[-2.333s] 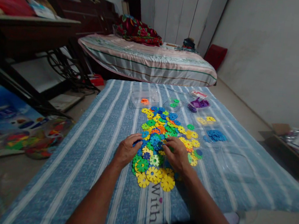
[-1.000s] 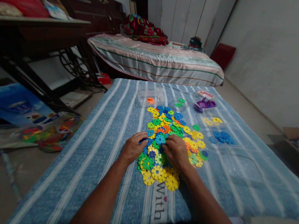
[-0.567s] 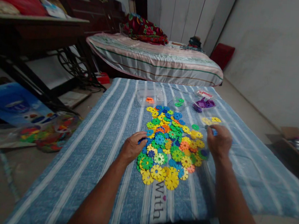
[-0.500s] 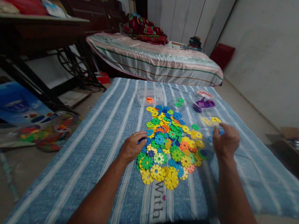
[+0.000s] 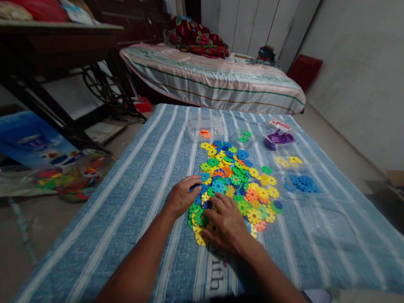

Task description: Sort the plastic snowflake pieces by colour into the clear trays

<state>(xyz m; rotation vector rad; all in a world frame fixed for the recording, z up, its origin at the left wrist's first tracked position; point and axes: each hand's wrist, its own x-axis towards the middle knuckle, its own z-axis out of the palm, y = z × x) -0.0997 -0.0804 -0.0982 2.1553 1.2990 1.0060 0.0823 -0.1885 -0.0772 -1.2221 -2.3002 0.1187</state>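
Observation:
A heap of notched plastic snowflake discs (image 5: 254, 217) in yellow, green, blue and orange lies on the striped cloth. At the heap's left edge, my left hand (image 5: 182, 198) pinches a dark blue disc (image 5: 194, 188) between thumb and fingers. My right hand (image 5: 228, 224) reaches over the near part of the heap, palm down and fingers apart. Its fingertips touch or hover close to another dark blue disc (image 5: 209, 204), and the hand covers several discs beneath it.
Clear plastic boxes stand beyond and right of the heap: one with orange discs (image 5: 204, 133), others with green discs (image 5: 245, 136), purple discs (image 5: 279, 137), yellow discs (image 5: 288, 161) and blue discs (image 5: 303, 183). A bed (image 5: 212, 76) stands past the table (image 5: 131, 173).
My right hand has moved left from beside the box of blue discs to the near part of the heap, its fingers now spread. My left hand stays with its dark blue disc.

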